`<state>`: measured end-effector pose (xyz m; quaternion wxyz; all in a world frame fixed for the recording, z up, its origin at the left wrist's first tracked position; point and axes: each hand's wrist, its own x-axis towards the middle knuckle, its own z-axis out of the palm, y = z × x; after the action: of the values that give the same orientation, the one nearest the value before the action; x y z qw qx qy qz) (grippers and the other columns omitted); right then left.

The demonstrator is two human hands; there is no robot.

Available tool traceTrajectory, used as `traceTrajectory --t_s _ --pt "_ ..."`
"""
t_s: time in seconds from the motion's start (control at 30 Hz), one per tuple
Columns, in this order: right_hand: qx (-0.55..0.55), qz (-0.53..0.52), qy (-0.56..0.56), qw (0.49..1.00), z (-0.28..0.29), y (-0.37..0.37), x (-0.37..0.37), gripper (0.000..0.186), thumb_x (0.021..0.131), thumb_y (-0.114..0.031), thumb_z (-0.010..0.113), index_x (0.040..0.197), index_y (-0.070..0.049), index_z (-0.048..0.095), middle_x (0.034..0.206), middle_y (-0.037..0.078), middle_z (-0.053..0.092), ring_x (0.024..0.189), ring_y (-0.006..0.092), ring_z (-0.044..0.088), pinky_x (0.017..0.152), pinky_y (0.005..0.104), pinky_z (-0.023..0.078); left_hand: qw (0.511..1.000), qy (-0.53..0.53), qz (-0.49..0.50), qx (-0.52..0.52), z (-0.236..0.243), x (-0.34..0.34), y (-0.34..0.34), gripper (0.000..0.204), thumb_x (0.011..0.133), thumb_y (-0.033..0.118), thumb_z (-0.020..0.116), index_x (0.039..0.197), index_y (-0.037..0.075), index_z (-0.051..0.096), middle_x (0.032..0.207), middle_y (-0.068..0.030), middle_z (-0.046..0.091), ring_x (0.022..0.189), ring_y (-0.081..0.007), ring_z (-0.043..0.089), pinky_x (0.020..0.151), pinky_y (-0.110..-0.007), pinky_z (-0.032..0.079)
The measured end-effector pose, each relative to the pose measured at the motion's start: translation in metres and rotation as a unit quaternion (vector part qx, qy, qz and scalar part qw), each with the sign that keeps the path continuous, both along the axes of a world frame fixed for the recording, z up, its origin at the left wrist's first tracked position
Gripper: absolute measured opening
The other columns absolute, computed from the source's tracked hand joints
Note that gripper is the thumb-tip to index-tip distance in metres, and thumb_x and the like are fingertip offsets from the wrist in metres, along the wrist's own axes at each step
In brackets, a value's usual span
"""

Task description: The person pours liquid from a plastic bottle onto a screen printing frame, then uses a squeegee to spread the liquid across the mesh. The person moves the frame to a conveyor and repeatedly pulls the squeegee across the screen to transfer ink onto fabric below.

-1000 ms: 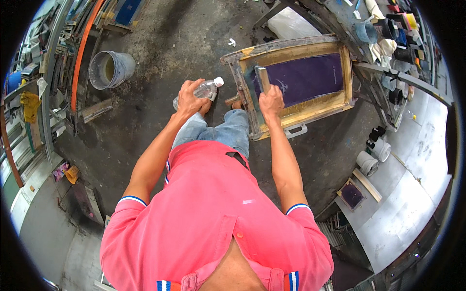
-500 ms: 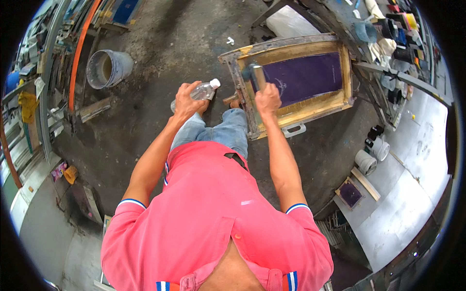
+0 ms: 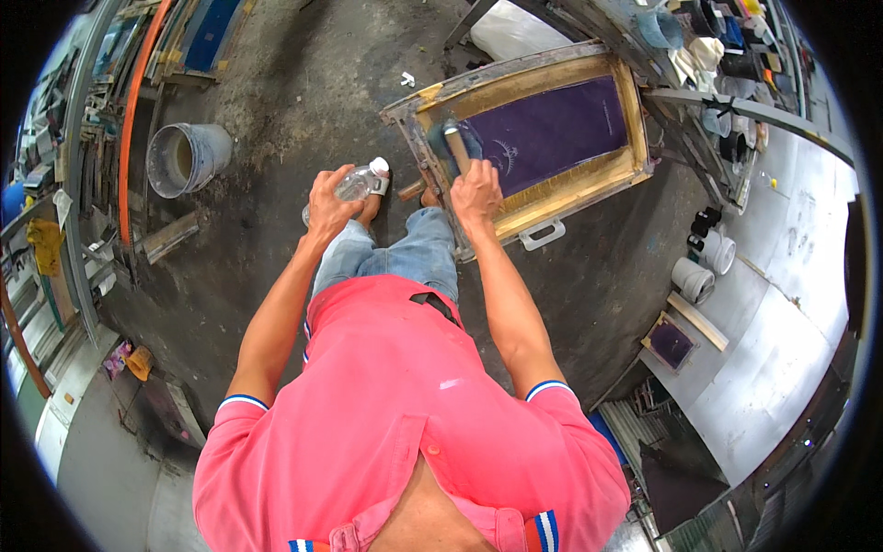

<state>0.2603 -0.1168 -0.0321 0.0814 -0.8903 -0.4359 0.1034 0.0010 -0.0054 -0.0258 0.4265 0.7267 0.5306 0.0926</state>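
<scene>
My left hand point(image 3: 329, 201) grips a clear plastic bottle point(image 3: 354, 187) with a white cap, held tilted beside the frame. My right hand point(image 3: 476, 193) is closed on a pale-handled tool point(image 3: 456, 145) over the left part of a printing screen point(image 3: 561, 120). The screen has dark purple mesh, a pale line design and a worn yellowish frame point(image 3: 515, 69). The tool's dark head is blurred, so its shape and whether it touches the mesh are unclear.
A grey bucket point(image 3: 189, 158) stands on the stained floor point(image 3: 276, 101) at the left, near racks of boards point(image 3: 198, 37) and an orange rail point(image 3: 129, 156). At right are a cluttered shelf point(image 3: 727, 55), white tubs point(image 3: 694, 276) and a small screen point(image 3: 670, 342).
The view has shifted, so the screen and both hands appear further left and the bucket lower. Both hands keep their grips, and the tool stays over the screen's left part.
</scene>
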Motion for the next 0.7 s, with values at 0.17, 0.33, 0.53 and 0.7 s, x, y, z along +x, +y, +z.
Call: traceTrajectory --t_s 0.17,0.33,0.53,0.7 --pt "0.022 -0.018 0.049 0.998 0.008 -0.048 -0.007 0.023 0.077 -0.012 0.062 0.097 -0.002 0.060 0.097 0.014 0.060 0.100 0.0371 0.059 0.083 0.0513 0.050 0.999 -0.023 0.028 -0.004 0.007 0.006 -0.001 0.063 0.062 0.014 0.079 0.124 0.011 0.067 0.108 -0.0163 0.061 0.104 -0.0347 0.061 0.092 -0.042 0.051" --pt "0.027 0.013 0.050 0.998 0.001 -0.023 0.010 0.024 0.078 -0.014 0.062 0.098 -0.002 0.060 0.098 0.016 0.060 0.098 0.0373 0.060 0.082 0.0516 0.051 1.000 -0.003 0.014 0.000 0.002 0.001 -0.001 0.072 0.060 0.019 0.085 0.128 0.011 0.065 0.111 -0.0154 0.060 0.103 -0.0326 0.062 0.089 -0.042 0.051" --pt "0.027 -0.002 0.076 0.997 0.008 0.022 0.032 0.023 0.078 -0.014 0.061 0.098 -0.003 0.060 0.099 0.016 0.061 0.099 0.0372 0.060 0.082 0.0522 0.051 1.000 -0.004 -0.002 0.001 0.003 0.007 0.003 0.072 0.060 0.016 0.084 0.129 0.010 0.064 0.111 -0.0144 0.059 0.104 -0.0320 0.062 0.090 -0.041 0.051" --pt "-0.025 0.008 0.094 0.995 0.008 -0.044 0.015 0.023 0.078 -0.014 0.061 0.097 -0.002 0.060 0.102 0.016 0.061 0.102 0.0384 0.060 0.087 0.0525 0.049 1.000 -0.016 0.002 -0.001 -0.003 0.007 0.004 0.072 0.061 0.016 0.084 0.130 0.010 0.064 0.112 -0.0143 0.060 0.106 -0.0321 0.062 0.092 -0.041 0.050"
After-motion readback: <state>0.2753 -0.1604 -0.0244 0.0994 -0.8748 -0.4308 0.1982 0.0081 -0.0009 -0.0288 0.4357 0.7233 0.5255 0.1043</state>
